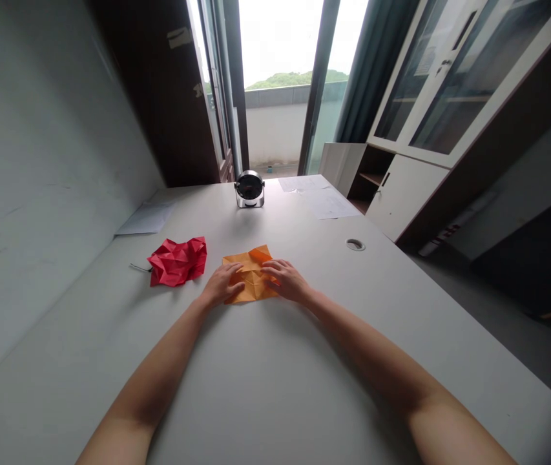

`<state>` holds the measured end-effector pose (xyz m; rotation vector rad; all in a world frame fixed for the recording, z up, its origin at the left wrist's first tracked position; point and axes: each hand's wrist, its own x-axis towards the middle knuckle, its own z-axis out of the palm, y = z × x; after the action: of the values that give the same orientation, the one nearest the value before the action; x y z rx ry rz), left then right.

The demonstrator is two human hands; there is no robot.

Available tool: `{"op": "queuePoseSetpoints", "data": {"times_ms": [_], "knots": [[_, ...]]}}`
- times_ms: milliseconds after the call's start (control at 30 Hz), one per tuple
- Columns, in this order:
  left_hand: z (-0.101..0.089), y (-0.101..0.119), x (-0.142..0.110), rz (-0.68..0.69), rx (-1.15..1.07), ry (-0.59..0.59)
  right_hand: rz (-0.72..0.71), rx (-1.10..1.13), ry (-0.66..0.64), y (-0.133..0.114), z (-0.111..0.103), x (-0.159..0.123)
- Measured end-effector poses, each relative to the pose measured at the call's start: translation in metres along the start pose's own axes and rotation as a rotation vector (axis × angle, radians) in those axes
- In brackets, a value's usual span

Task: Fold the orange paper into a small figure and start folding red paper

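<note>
A creased sheet of orange paper (250, 294) lies on the white table, its far right corner lifted a little. On its left edge rests my left hand (221, 284), fingers apart on the paper. My right hand (285, 279) lies over the right edge, fingers spread and touching the sheet. Neither hand pinches the paper. To the left of my left hand sits a crumpled sheet of red paper (178, 261), apart from both hands. A thin dark cord (140, 267) sticks out from the red sheet's left side.
A round black device on a silver stand (250, 188) stands toward the table's far edge. White papers lie at the far right (331, 201) and a pale sheet (146, 217) by the left wall. A round cable hole (355, 245) is in the white table (265, 387).
</note>
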<state>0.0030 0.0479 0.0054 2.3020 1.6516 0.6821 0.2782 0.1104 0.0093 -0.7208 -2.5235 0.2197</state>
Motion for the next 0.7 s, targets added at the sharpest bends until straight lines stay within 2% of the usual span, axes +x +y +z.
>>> {"op": "queuePoseSetpoints", "data": {"times_ms": [167, 267, 467, 600, 700], "knots": [[-0.003, 0.004, -0.001, 0.000, -0.052, 0.027, 0.115, -0.019, -0.111, 0.004, 0.002, -0.001], [-0.001, 0.002, -0.001, -0.012, -0.056, 0.065, 0.169, -0.022, -0.133, 0.007, 0.001, -0.001], [0.004, -0.004, 0.000, -0.056, -0.032, 0.167, 0.194, -0.063, -0.073, 0.006, 0.003, 0.000], [0.000, 0.001, 0.000, -0.022, 0.015, 0.214, 0.224, -0.041, -0.013, 0.009, 0.006, 0.000], [-0.006, 0.008, 0.000, -0.007, -0.007, 0.294, 0.240, 0.010, 0.051, 0.010, 0.004, -0.001]]}}
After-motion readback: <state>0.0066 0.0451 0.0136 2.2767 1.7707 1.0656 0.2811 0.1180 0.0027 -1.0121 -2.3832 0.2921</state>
